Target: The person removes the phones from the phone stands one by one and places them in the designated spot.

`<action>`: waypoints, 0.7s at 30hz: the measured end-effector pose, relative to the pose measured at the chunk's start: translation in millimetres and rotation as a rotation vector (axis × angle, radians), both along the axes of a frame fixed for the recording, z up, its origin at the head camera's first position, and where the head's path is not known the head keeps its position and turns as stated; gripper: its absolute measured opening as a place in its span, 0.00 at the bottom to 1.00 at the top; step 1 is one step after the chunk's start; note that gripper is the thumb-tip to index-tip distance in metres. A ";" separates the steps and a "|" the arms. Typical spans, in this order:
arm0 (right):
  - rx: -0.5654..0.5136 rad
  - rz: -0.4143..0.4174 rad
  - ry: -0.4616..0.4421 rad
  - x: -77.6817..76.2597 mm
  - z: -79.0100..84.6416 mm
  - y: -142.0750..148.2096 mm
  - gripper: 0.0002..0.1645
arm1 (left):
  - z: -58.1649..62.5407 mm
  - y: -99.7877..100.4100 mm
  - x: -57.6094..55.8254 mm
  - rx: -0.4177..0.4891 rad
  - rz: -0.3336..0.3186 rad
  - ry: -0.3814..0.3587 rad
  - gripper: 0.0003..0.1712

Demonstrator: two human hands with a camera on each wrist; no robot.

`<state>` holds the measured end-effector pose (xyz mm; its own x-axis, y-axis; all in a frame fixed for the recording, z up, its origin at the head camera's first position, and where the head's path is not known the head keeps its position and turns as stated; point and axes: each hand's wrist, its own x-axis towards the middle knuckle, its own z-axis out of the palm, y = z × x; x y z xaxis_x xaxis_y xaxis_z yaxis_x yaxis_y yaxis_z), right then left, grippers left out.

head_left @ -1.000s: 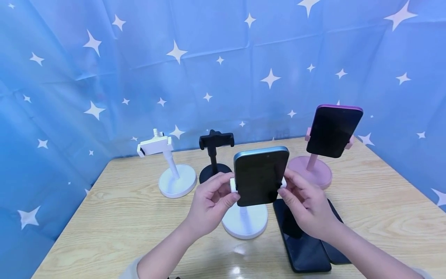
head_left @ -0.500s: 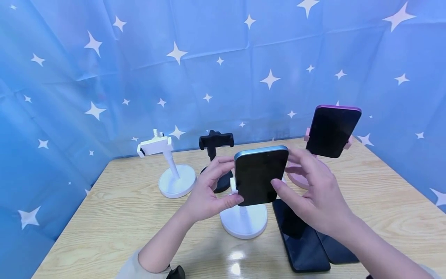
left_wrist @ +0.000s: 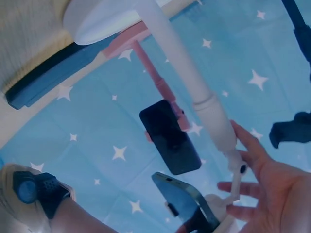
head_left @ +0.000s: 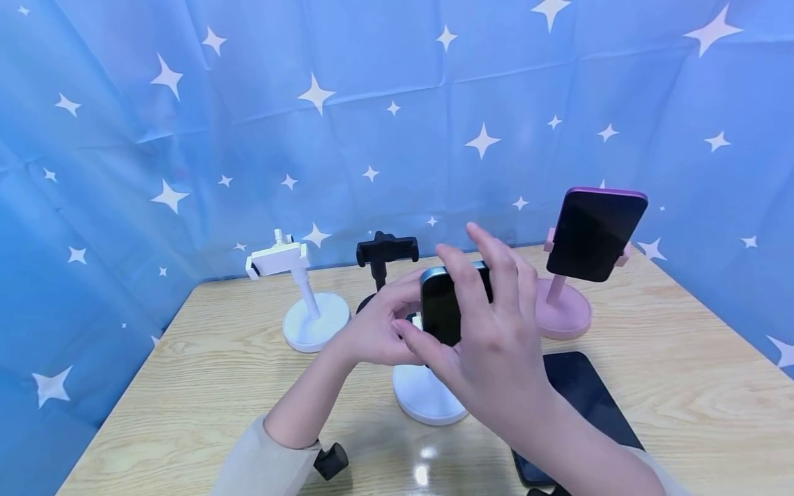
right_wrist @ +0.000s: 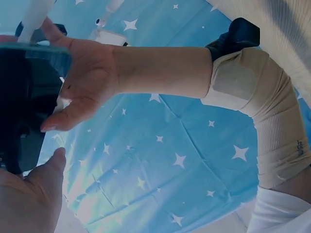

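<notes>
A blue-edged smartphone [head_left: 438, 310] stands upright in the clamp of a white phone stand [head_left: 428, 398]. My left hand [head_left: 380, 324] is at its left side, fingers round the back of the clamp and the stand's neck, as the left wrist view shows on the white post [left_wrist: 187, 63]. The left thumb lies by the phone's edge in the right wrist view. My right hand [head_left: 499, 344] is in front of the phone with fingers spread above its top edge and thumb reaching across to the left. It hides much of the screen and the clamp's right side.
A second white stand [head_left: 316, 322] and a black stand [head_left: 387, 249] are at the back left. At the back right a pink stand [head_left: 561, 310] holds a purple-edged phone [head_left: 597, 234]. Dark phones [head_left: 586, 386] lie on the wooden table [head_left: 217, 386] beneath my right forearm.
My right hand has left the clamp's right side and moved left across the front of the phone, its fingers lifting. My left hand has shifted farther behind the clamp. The phone stays in its stand.
</notes>
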<state>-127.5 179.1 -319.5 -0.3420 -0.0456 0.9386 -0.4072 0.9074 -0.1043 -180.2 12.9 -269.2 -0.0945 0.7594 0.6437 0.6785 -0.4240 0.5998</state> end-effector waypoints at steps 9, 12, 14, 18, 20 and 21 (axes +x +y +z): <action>0.035 -0.099 0.076 55.0 86.0 -55.3 0.31 | 5.7 1.6 -6.9 -0.052 0.018 0.031 0.20; 0.025 -0.109 0.079 56.9 91.5 -58.9 0.25 | 6.3 1.0 -8.6 -0.077 -0.027 -0.049 0.13; 0.015 -0.127 0.070 50.1 82.0 -53.9 0.24 | 6.9 0.3 -9.5 -0.100 -0.050 -0.097 0.11; 0.003 -0.171 0.058 18.6 38.3 -28.9 0.30 | 7.3 0.5 -11.0 -0.128 -0.060 -0.108 0.14; 0.002 -0.188 0.059 0.5 13.6 -14.9 0.34 | 7.5 0.7 -11.4 -0.131 -0.073 -0.114 0.14; 0.000 -0.189 0.061 -6.8 4.4 -9.5 0.35 | 7.4 0.9 -11.7 -0.130 -0.078 -0.116 0.14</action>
<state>-134.3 169.6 -315.1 -0.2867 0.0136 0.9579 -0.2355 0.9682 -0.0842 -191.9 13.8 -261.8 -0.1000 0.8434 0.5278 0.5695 -0.3865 0.7255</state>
